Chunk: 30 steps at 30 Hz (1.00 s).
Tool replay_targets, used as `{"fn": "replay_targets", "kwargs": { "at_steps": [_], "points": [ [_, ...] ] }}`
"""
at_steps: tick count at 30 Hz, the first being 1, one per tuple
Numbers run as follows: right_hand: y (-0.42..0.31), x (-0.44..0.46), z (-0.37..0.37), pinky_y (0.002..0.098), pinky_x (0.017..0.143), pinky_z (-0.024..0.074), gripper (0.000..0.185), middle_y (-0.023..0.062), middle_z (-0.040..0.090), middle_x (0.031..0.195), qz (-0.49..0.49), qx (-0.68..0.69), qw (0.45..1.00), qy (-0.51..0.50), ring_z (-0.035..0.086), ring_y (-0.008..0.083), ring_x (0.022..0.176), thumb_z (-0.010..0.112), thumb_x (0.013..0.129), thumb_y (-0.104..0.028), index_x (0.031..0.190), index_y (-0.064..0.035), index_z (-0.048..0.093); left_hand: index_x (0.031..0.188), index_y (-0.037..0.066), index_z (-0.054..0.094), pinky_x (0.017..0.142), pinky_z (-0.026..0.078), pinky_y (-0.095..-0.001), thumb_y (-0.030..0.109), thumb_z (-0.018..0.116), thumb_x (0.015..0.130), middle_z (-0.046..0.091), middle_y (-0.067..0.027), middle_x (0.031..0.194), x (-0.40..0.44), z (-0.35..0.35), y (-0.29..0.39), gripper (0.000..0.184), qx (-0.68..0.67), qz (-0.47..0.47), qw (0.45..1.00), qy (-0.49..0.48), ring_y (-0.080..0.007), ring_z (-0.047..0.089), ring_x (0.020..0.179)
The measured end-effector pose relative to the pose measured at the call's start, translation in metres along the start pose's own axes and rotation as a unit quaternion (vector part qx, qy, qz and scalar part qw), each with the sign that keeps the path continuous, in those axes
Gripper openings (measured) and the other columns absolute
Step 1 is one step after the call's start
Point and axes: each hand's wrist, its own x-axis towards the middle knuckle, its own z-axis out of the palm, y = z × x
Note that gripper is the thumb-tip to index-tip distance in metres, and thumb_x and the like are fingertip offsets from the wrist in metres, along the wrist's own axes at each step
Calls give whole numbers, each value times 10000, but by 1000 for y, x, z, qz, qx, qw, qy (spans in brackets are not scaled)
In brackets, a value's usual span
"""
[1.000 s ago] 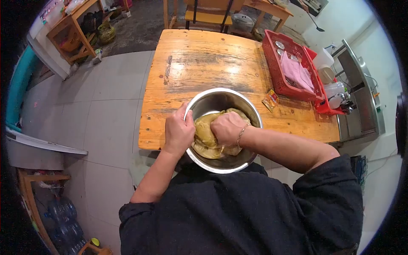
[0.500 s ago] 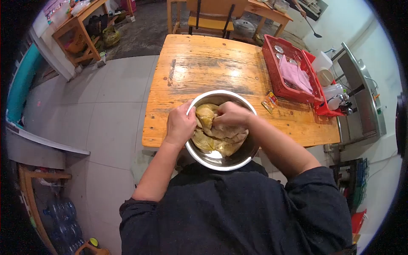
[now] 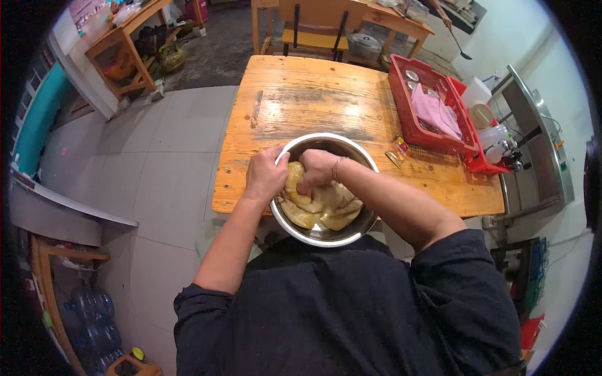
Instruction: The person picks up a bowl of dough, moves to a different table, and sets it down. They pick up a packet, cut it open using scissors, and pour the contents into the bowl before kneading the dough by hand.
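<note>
A round metal bowl (image 3: pixel 370 164) sits at the table's near edge, close to my body. My left hand (image 3: pixel 266 174) grips its rim on the left side, thumb over the edge. Inside lies a soft, wet, yellowish mass (image 3: pixel 338 210), folded and lumpy; whether it is dough or meat I cannot tell. My right hand (image 3: pixel 318 168) reaches into the bowl, its curled fingers pressed into the left part of that mass. The fingertips are partly hidden and slightly blurred. A bracelet circles the right wrist.
The wooden table (image 3: pixel 295 94) carries a small orange-yellow sachet (image 3: pixel 397 151) right of the bowl. Beyond it stands a red plastic crate (image 3: pixel 411 125) with a pink cloth (image 3: pixel 436 111). Bottles (image 3: pixel 495 135) fill a red basket at the right edge. A chair (image 3: pixel 316 37) stands behind the table.
My right hand has shifted left and deeper into the bowl, and the yellowish mass has flattened and changed shape beneath it. My left hand keeps its hold on the rim.
</note>
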Motion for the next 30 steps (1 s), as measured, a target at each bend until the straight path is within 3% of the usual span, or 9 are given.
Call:
{"fn": "replay_targets", "kwargs": {
  "at_steps": [6,10,13,15,18,21,24,27,30],
  "points": [
    [-28,-86,15,435,719,527,292,149,701,826,-96,-197,969,115,688,305,832,741,696,-334,833,-78,706,1060,65,685,732,509,-445,180,567,880,663,-225,897,2,-2,0,245,51,3,998,-22,-403,645,855],
    [-5,-122,8,443,732,511,207,201,664,834,-242,-246,928,139,660,357,822,646,762,-216,851,-29,643,1033,58,687,715,509,-441,160,578,874,663,-226,885,2,-1,-2,218,22,24,999,-2,-407,643,837],
    [12,-134,2,442,735,515,147,202,662,845,-230,-200,944,128,662,356,833,610,776,-153,844,-25,638,1018,44,683,703,509,-436,135,581,871,660,-230,874,1,2,-4,201,2,27,1000,11,-410,639,822],
    [10,-120,-1,431,728,533,156,198,680,887,-145,-220,964,46,675,342,855,580,792,-134,866,-36,675,1015,31,677,696,510,-432,119,580,869,657,-235,868,1,1,-3,195,-17,19,1000,-4,-412,637,815],
    [5,-87,7,421,721,544,197,186,693,919,-80,-223,971,7,684,338,874,595,782,-140,929,-41,683,1082,-5,665,743,508,-312,73,563,898,699,-196,901,0,-3,4,224,2,-1,1000,-26,-228,692,815],
    [3,-72,9,415,715,544,190,166,699,874,-126,-215,966,68,688,339,829,650,753,-181,907,-73,680,1074,-8,664,744,510,-323,69,558,899,694,-203,905,1,-4,7,219,7,-7,1000,-26,-251,694,821],
    [3,-52,13,420,717,543,166,159,701,866,-78,-191,974,90,688,333,833,643,764,-176,901,-88,676,1077,-7,661,746,513,-337,68,555,899,690,-209,916,1,-5,11,220,25,12,999,-19,-278,694,828],
    [2,-35,13,428,738,542,153,168,700,871,-28,-172,978,117,686,338,842,621,786,-178,892,-93,692,1048,14,644,675,488,-460,93,545,892,645,-248,845,1,-2,6,200,15,48,999,-8,-422,628,809],
    [0,-27,15,442,776,538,181,214,686,884,41,-86,981,167,676,363,869,612,796,-202,891,-83,711,1052,14,651,681,493,-450,99,547,895,648,-244,843,0,-3,9,207,6,33,999,-16,-418,634,806]
  ]
}}
